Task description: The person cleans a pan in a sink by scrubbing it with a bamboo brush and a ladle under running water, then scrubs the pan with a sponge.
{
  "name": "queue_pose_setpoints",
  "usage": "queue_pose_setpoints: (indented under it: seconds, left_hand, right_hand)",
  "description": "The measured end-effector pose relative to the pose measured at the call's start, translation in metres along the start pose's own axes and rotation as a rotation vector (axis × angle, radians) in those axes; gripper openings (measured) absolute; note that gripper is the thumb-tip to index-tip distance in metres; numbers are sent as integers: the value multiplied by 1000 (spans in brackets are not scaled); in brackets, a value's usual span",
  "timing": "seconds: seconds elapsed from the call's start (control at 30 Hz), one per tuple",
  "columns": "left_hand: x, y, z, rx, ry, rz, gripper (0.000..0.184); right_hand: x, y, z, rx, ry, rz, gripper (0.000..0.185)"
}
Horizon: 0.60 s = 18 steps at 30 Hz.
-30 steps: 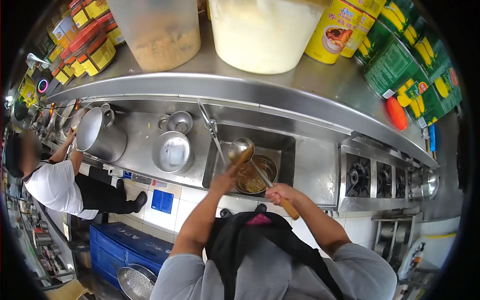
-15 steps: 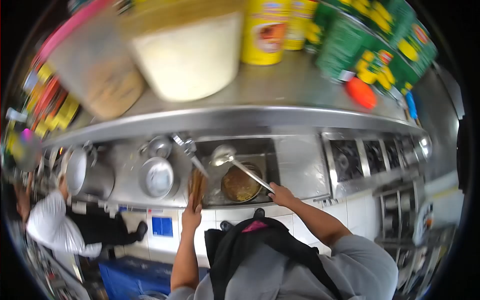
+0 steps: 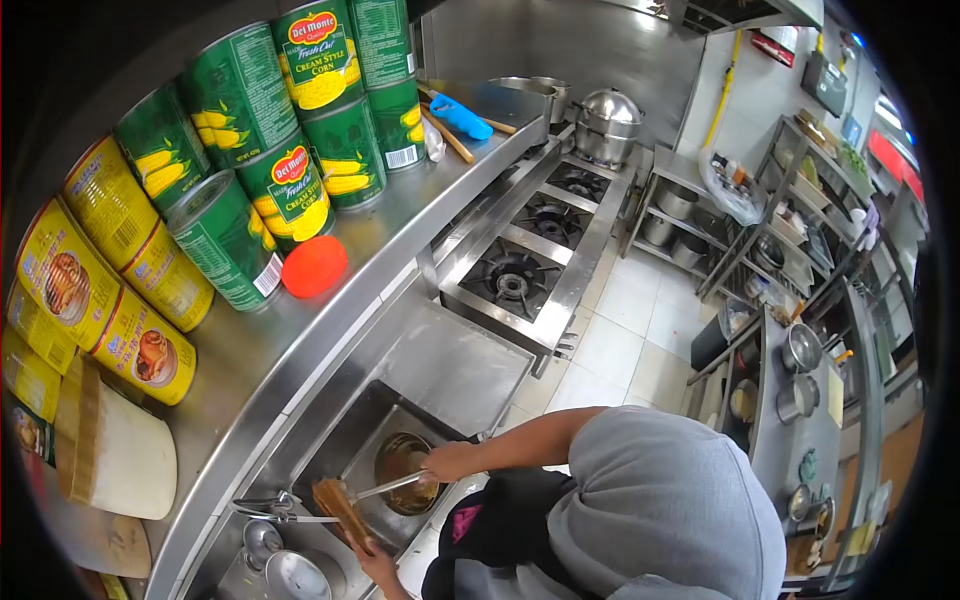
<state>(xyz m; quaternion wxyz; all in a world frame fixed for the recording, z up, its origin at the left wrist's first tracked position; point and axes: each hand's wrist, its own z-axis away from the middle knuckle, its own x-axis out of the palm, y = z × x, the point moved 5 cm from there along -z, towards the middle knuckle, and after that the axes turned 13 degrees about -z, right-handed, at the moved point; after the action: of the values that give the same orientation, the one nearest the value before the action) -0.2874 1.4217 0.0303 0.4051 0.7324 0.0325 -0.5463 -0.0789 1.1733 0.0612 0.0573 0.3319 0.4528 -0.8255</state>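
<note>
My left hand (image 3: 376, 566) is closed around the lower end of a bamboo wok brush (image 3: 341, 508), whose bristle end points up over the sink. My right hand (image 3: 452, 461) grips the long metal handle of a ladle (image 3: 390, 486). That handle slants over a round metal pan (image 3: 408, 499) with brownish liquid in it, standing in the sink (image 3: 345, 452). The ladle's bowl is hidden behind the brush, where the two tools meet or overlap. Close to the brush is a metal faucet (image 3: 283, 511).
Metal pots (image 3: 298, 578) stand left of the sink. A steel shelf (image 3: 330, 345) above carries green corn cans (image 3: 315, 165), yellow cans (image 3: 140, 345) and a red lid (image 3: 314, 267). Beyond are stove burners (image 3: 511, 283) and a steamer pot (image 3: 608, 125). Racks (image 3: 800, 190) line the right side.
My view has turned right toward the stove, and the co-worker has left it. The brush and the ladle have come together over the sink. Both hands keep their holds.
</note>
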Motion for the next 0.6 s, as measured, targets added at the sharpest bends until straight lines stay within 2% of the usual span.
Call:
queue_pose_setpoints:
  seconds: [0.03,0.1,0.13,0.17,0.2,0.23,0.3,0.33,0.37,0.4,0.43,0.47,0.5,0.53,0.57,0.6]
  left_hand:
    - [-3,-4,-6,-2,0,-3,58]
    - [-9,-4,-8,-718,-409,351,56]
    - [6,-17,-11,-718,-406,354,56]
    - [18,-21,-25,-286,-162,194,55]
    - [-4,19,-23,138,78,27,53]
    - [-4,29,-16,-63,-115,91,51]
    - [25,-19,-35,33,-34,296,51]
    - [56,-68,-48,-242,-178,526,51]
    - [55,-80,-49,-393,-238,494,52]
    - [46,-85,-44,-376,-228,348,53]
    - [26,-57,-37,-418,-282,323,55]
    - [28,-49,-32,-169,-52,319,55]
    - [27,-36,-23,46,119,205,55]
    - [9,-7,-16,-56,-16,181,55]
    - [6,-10,-14,-170,-85,172,56]
    - [23,-42,-17,-153,37,155,57]
  right_hand:
    - [0,2,1,44,6,-14,56]
    - [3,2,1,89,10,-31,57]
    - [-1,2,-1,88,16,-2,55]
    - [-4,2,-3,87,23,27,54]
    - [-6,2,-3,86,15,26,54]
    - [-10,1,-3,56,47,2,53]
    - [-8,-1,-12,33,22,3,51]
    - [-9,2,-14,41,-29,31,49]
    - [-10,0,-14,60,-71,66,49]
    - [0,23,-17,16,45,49,49]
    - [-6,18,-12,17,18,69,50]
    - [-22,-6,1,139,5,24,52]
    - [-16,3,-6,97,39,57,49]
    - [-12,12,-11,64,85,84,46]
    - [-13,9,-9,93,54,83,47]
    - [-16,2,-6,127,40,81,47]
